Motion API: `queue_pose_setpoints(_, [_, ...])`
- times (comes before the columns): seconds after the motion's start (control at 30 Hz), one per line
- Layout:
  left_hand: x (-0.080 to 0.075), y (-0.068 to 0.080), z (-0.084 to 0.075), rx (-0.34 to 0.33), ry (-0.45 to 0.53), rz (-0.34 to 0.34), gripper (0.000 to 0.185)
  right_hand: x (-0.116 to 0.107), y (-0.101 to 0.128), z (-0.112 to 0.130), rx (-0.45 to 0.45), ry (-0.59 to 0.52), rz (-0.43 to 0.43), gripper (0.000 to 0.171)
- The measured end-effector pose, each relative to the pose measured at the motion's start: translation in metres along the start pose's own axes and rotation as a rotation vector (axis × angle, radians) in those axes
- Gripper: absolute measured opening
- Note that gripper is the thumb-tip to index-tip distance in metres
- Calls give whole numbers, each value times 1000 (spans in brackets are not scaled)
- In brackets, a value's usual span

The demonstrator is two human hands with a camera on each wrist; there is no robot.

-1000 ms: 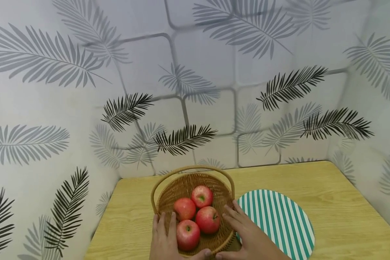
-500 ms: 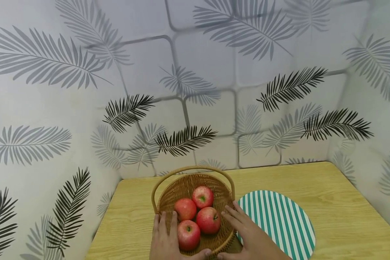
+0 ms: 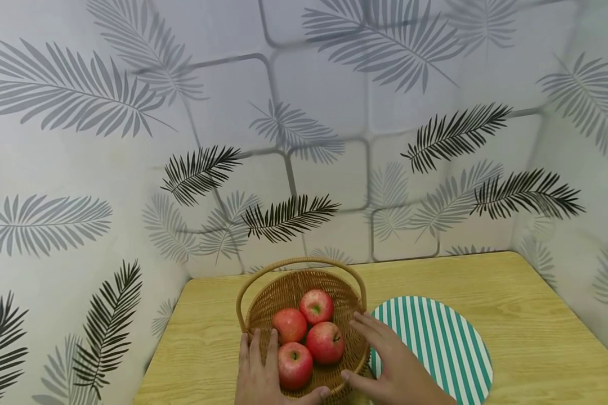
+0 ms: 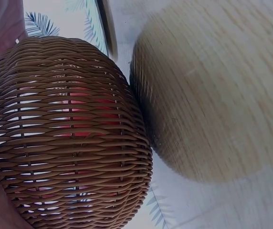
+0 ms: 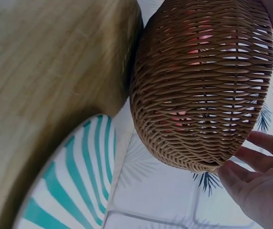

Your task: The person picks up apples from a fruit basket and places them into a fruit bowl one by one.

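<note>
The basket (image 3: 304,326), round and woven of brown wicker with a thin arched handle, sits near the table's (image 3: 512,315) front edge, left of its middle, and holds four smooth red apples (image 3: 310,336). At its left side the left hand (image 3: 261,374) lies palm down against the rim, fingers (image 3: 257,346) straight and close together pointing away from the person, thumb stretched along the near wall of the basket; it curls round nothing. The left wrist view shows the tight horizontal weave of the basket wall with red showing through the gaps. At the right side the right hand (image 3: 390,365) rests with loosely spread, nearly straight fingers on the rim, thumb at the near wall. Just right of it lies a flat round mat (image 3: 438,343), striped green and white, on the pale wood-grain table.
</note>
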State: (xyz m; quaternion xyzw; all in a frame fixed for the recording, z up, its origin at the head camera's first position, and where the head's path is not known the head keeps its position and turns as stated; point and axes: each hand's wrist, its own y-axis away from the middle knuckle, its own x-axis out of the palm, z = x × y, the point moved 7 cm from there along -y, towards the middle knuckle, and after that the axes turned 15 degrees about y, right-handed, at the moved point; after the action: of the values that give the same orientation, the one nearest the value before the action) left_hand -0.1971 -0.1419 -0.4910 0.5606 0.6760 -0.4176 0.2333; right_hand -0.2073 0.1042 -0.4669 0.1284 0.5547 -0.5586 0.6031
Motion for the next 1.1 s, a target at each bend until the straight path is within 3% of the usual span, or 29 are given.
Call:
queue_pose_setpoints(0.37, [2, 2, -2, 49, -41, -26, 134, -4, -13, 6, 29, -45, 1, 72])
queue_pose_setpoints(0.67, [4, 5, -6, 85, -54, -53, 133, 3, -24, 13, -10, -12, 33, 76])
queue_pose_setpoints(1.1, [6, 5, -6, 85, -76, -60, 135, 18, -38, 22, -30, 38, 74, 72])
